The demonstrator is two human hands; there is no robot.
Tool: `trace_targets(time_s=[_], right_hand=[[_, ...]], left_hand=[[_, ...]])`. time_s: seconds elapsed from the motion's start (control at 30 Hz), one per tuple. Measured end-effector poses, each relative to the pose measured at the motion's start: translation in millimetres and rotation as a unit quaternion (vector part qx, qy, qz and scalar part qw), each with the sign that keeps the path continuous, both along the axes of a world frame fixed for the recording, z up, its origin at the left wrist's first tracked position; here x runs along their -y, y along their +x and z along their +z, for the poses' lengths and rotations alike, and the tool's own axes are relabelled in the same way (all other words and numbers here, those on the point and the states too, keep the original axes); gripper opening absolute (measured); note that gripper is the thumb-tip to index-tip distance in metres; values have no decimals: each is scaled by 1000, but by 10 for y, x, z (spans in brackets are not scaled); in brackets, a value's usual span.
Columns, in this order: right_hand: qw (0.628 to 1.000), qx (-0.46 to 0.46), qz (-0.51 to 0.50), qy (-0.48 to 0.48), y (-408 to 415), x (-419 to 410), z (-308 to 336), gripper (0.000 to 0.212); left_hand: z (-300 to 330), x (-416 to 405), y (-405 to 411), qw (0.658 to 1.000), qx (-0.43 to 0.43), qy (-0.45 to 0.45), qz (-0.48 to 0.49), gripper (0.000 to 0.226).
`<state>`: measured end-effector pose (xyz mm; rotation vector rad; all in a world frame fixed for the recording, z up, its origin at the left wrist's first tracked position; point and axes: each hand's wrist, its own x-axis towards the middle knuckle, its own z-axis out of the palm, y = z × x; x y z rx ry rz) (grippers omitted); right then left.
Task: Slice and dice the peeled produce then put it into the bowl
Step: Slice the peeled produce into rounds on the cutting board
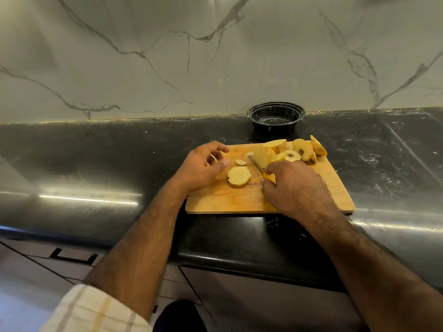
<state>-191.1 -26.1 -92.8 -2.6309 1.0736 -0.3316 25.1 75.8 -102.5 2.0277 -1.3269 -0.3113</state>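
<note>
A wooden board (239, 200) lies on the dark surface (96, 152), near its front edge. The right hand (294, 185) is curled round the yellow handle of a knife (260, 170), whose short blade points away and to the left, its tip low over the board beside a thick slice standing on edge (262, 156). The left hand (199, 168) sits at the board's left end with fingers bent; the thumb tip is just beside a round slice (238, 176) lying flat, and a bit of pale produce shows under the fingers, though I cannot tell whether they truly pinch it. A small cut piece (240, 162) lies between the thumb and the blade.

At the board's far right corner is a loose heap of slices (302, 149), some showing the seed core, one leaning off the edge. The black bowl (275, 117) stands behind the board against the marble wall (167, 56), apart from the board, with no produce in it. A checked sleeve (96, 310) is rolled up the left arm.
</note>
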Motion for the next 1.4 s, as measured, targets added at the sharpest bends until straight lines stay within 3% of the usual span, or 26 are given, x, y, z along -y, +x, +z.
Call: trace_targets(time_s=[0.17,0.37,0.67,0.73,0.87,0.97,1.27,1.4], right_hand=[[1000,0,-8,-6,-3,-15,16,35],[1000,-3,-11,-2,-2,-16,20,37],[1000,-4,-3,-8,8,-29,18,34],[1000,-3,-3,-9,7,-32,14,34],[1000,-4,0,-12,13,-38,15,35],[1000,-8,1,-11,16,-45,24,35],[1000,-7,1,-11,25,-38,8,38],[1000,-7,2,-13,22,-34,4,37]], left_hand=[[113,355,130,993,27,114,-22,20],[72,560,84,992,3,113,-56,7],[137,301,102,988,-28,106,-110,11],[113,227,102,986,-30,97,-136,22],[77,105,75,981,-33,114,-153,74],[39,129,23,984,-8,113,-140,89],[2,205,-27,987,-38,101,-123,100],[-35,132,31,984,-35,92,-146,74]])
